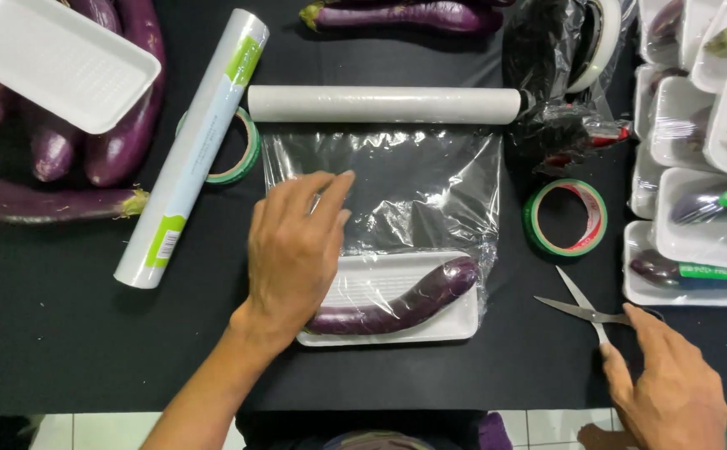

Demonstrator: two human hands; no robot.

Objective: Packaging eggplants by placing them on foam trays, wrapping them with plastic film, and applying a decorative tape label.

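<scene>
Head cam looking straight down at a black table [47, 333], so going left to right: up at 10 o'clock there's an empty white foam tray [55, 58] lying on top of a pile of loose purple eggplants [122, 125]. Next to that a boxed roll of wrap [190, 154] runs diagonally, with a green tape ring [248, 154] half tucked under it. Dead centre, toward 12 o'clock, is the open cling film roll [384, 104], and its clear film sheet [413, 179] is pulled down toward 6 o'clock over a white tray [455, 321] holding one eggplant [405, 304]. The left hand [292, 250] is flat, fingers spread, palm down, pressing the film at the tray's left end, not gripping anything. Just right of the film at 3 o'clock sits a second tape ring [565, 217], green and red, with a crumpled black plastic bag [547, 75] above it. Down at 4 o'clock the scissors [584, 304] lie with blades apart, and the right hand [672, 383] is loosely open, fingertips touching the handle end. Far right edge is stacked with wrapped trays of eggplant [697, 225].
</scene>
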